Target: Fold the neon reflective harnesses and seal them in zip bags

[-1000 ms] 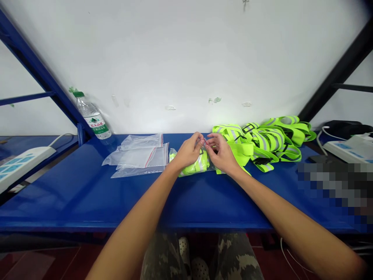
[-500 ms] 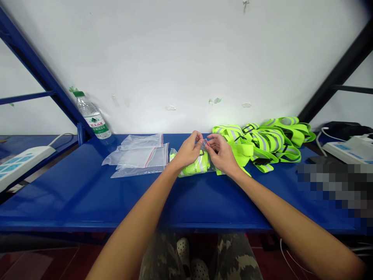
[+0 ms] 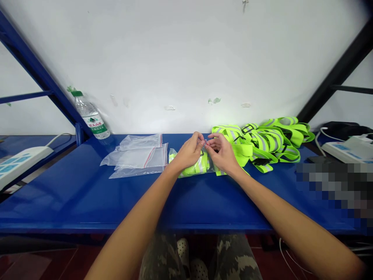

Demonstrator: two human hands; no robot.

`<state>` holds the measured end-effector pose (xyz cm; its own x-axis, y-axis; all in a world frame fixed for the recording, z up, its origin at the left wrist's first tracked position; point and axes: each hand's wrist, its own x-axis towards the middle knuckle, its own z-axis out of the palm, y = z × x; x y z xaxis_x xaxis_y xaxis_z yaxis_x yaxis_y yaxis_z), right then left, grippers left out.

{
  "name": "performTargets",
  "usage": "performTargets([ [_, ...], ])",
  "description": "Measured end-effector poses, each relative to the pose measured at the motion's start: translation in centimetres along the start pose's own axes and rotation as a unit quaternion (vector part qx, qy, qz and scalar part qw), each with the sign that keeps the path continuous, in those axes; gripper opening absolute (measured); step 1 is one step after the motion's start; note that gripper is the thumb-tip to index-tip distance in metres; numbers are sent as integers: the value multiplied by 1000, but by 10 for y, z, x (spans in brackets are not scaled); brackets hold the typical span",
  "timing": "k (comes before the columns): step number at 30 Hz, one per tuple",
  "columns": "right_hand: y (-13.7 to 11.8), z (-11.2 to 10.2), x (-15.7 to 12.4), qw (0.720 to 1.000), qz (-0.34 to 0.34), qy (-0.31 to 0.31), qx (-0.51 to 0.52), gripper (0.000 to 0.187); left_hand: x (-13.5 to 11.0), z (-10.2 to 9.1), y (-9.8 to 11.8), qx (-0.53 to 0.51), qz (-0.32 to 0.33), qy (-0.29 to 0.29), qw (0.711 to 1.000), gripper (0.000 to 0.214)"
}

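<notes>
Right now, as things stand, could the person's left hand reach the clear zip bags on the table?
Probably yes, once it lets go. The left hand seems to pinch the top of the plastic bag around a neon reflective vest, while the clear zip bags lie close by on the blue table, nothing between them.

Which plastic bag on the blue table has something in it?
The clear zip bag under the left hand and right hand, holding a folded neon-yellow reflective vest; the clear zip bags to its left lie flat and empty.
</notes>
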<state>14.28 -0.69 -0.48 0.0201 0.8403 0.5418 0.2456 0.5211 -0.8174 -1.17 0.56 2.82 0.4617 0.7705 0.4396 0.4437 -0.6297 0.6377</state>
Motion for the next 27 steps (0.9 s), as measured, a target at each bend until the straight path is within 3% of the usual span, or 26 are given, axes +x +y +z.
performTargets([
  [6,-2,0,0,1000,2,-5,12,33,-1,1,-1,28,-1,4,1000,9],
  [11,-1,-1,2,999,23,-37,5,25,1,1,0,38,-40,30,998,10],
  [18,-1,-3,1,999,17,-30,19,24,2,2,-5,-66,-70,11,995,13],
  [27,6,-5,4,992,105,-62,26,36,6,4,-16,-148,-77,91,982,34],
])
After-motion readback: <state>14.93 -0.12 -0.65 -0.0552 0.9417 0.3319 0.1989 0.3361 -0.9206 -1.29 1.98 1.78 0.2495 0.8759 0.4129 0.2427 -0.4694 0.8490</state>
